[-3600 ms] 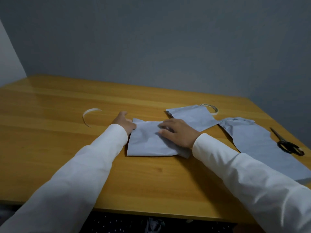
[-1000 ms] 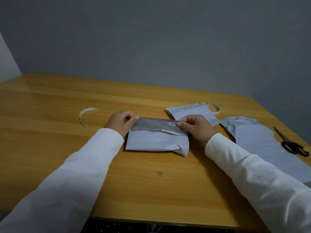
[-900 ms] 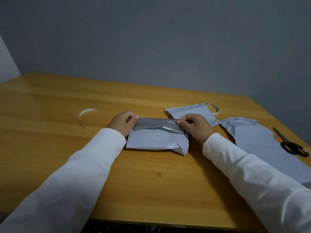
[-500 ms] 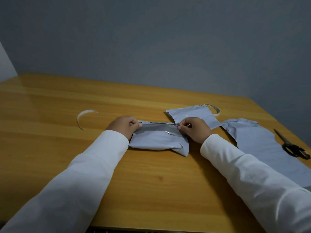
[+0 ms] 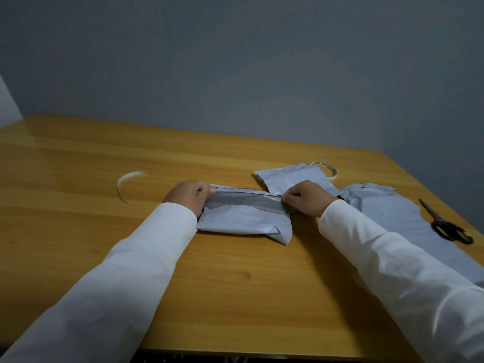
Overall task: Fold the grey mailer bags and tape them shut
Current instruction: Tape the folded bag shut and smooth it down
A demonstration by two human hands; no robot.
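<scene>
A grey mailer bag (image 5: 243, 221) lies folded in the middle of the wooden table (image 5: 235, 284). Its dark top flap is turned over toward me. My left hand (image 5: 190, 196) pinches the flap's left end and my right hand (image 5: 306, 197) pinches its right end. A second folded grey mailer (image 5: 290, 178) lies just behind my right hand. A larger flat grey mailer (image 5: 398, 226) stretches along the right side under my right sleeve. A roll of tape (image 5: 323, 167) lies behind the second mailer, partly hidden by it.
Black-handled scissors (image 5: 445, 222) lie near the table's right edge. A curled white strip (image 5: 128, 183) rests on the wood to the left of my left hand. A grey wall stands close behind the table.
Both hands went from pressing the mailer flat to lifting its far edge, showing the dark inner flap, and have drawn that flap over toward me while still pinching both ends.
</scene>
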